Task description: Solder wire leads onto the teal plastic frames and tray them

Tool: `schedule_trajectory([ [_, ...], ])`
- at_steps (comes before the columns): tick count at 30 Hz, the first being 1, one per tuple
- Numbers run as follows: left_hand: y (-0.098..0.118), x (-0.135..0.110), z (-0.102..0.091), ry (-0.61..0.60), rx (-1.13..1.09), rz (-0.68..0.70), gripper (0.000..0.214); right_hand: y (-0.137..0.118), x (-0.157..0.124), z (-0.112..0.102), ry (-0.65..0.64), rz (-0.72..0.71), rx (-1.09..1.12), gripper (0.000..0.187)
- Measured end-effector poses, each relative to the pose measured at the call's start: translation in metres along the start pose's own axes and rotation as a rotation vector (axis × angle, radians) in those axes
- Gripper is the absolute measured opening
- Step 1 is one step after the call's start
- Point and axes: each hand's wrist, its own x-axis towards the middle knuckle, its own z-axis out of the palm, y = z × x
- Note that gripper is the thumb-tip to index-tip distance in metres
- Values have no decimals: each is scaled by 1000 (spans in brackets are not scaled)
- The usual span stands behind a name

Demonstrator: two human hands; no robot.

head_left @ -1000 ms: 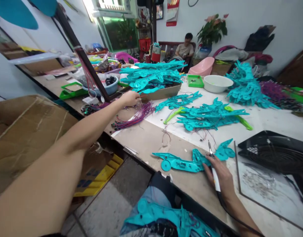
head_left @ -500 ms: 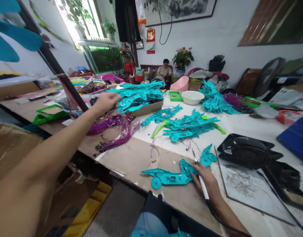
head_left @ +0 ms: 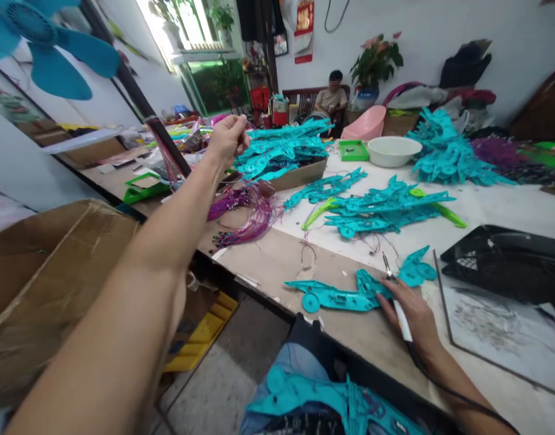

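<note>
My left hand [head_left: 228,140] is raised above the table with its fingers pinched together; thin purple wires trail down from it toward the purple wire bundle [head_left: 250,211] on the tabletop. My right hand [head_left: 410,314] rests on the table and grips a soldering iron [head_left: 397,305], its tip pointing up beside a flat teal plastic toy part [head_left: 345,296] that lies under the fingers. The iron's black cord runs back along my right forearm.
More teal parts lie in a pile [head_left: 381,208] mid-table, in a cardboard tray [head_left: 299,172] and in a heap [head_left: 449,157] at the right. A white bowl [head_left: 392,151], green tray [head_left: 353,150], black fan grille [head_left: 508,260] and cardboard box [head_left: 46,272] are around. A person [head_left: 331,96] sits at the far wall.
My left hand has lifted from the purple wire bundle, pinching strands and drawing them upward. The right hand has stayed on the teal part with the iron.
</note>
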Motion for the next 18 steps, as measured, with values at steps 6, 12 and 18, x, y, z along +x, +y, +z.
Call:
schedule_trajectory([
  [6, -11, -1, -9, -175, 63, -123, 26, 0, 2, -2, -4, -5, 0, 26],
  [12, -5, -15, -15, -36, -146, -154, 25, 4, -4, -3, -44, 43, 31, 30],
  [18, 21, -22, -23, -103, -196, -99, 23, 11, -8, 1, -24, 61, 56, 28],
])
